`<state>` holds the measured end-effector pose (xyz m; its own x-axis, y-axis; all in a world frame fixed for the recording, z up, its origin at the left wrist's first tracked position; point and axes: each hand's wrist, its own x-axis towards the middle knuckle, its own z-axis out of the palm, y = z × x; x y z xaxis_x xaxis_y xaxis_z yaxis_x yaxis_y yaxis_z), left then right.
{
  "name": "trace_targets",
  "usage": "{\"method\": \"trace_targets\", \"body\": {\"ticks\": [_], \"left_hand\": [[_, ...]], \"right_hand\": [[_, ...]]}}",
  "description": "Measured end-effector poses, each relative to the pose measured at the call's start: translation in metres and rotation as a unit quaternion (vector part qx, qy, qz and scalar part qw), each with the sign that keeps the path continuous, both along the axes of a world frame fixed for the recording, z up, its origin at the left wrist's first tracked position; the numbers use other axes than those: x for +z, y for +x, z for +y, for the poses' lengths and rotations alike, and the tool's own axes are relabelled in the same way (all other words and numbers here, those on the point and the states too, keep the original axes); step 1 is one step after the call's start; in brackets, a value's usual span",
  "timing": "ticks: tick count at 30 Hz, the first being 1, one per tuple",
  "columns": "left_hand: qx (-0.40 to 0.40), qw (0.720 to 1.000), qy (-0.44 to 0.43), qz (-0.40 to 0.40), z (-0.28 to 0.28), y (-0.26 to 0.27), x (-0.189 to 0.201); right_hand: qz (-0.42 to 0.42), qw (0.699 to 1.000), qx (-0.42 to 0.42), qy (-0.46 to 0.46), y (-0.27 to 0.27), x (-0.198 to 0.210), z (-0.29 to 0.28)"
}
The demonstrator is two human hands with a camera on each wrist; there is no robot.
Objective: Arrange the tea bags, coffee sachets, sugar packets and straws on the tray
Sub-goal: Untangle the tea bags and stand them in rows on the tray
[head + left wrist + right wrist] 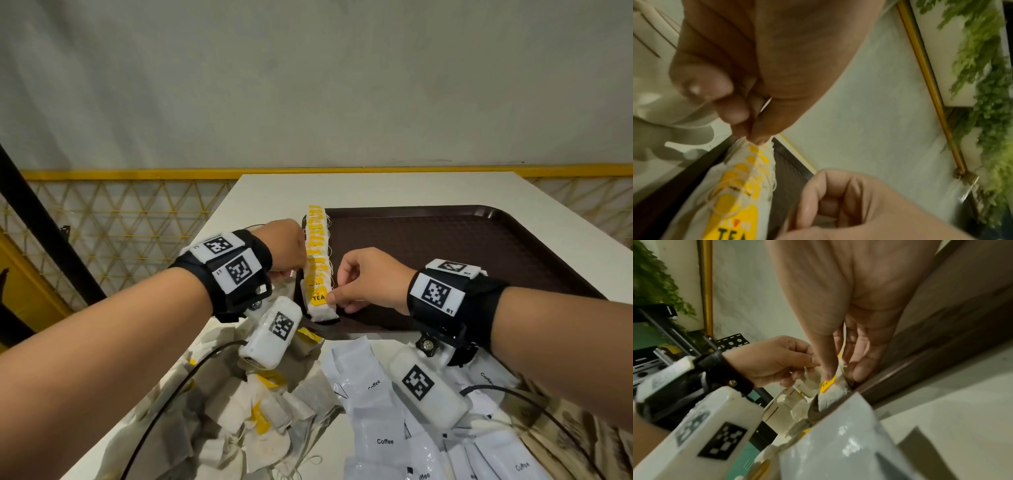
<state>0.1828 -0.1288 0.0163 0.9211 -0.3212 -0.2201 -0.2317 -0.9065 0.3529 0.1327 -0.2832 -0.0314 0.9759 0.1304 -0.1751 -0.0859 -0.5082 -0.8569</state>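
A row of white tea bags (318, 267) with yellow TEA tags stands on edge along the left rim of the dark brown tray (445, 257). My left hand (291, 274) is at the row's left side, fingers curled, pinching a tea bag (735, 186) at its top. My right hand (337, 298) pinches the nearest tea bag (830, 386), thumb on the yellow tag and fingers behind it. Loose tea bags (257, 411) lie piled on the table at lower left. White coffee sachets (383, 442) lie at lower right.
The white table (274, 192) ends just left of the tray, with a yellow lattice railing (120, 219) beyond. Brown patterned packets (565, 428) lie at the far lower right. Black cables (164, 404) from the wrist cameras cross the piles.
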Motion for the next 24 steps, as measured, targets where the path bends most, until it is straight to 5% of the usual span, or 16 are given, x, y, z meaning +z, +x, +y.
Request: {"method": "trace_targets", "body": {"ticks": [5, 10, 16, 24], "left_hand": [[0.067, 0.976, -0.201, 0.055, 0.014, -0.015, -0.012], [0.138, 0.887, -0.404, 0.178, 0.026, -0.048, -0.019], [0.135, 0.824, -0.462, 0.297, 0.017, -0.068, -0.007], [0.150, 0.831, -0.469, 0.260, 0.003, -0.078, -0.011]], "right_hand": [[0.048, 0.998, 0.020, 0.045, -0.006, -0.002, 0.001], [0.031, 0.994, -0.040, 0.096, -0.009, 0.000, 0.002], [0.084, 0.989, 0.019, 0.122, -0.020, -0.005, 0.013], [0.105, 0.982, -0.030, 0.156, -0.013, -0.008, 0.018]]}}
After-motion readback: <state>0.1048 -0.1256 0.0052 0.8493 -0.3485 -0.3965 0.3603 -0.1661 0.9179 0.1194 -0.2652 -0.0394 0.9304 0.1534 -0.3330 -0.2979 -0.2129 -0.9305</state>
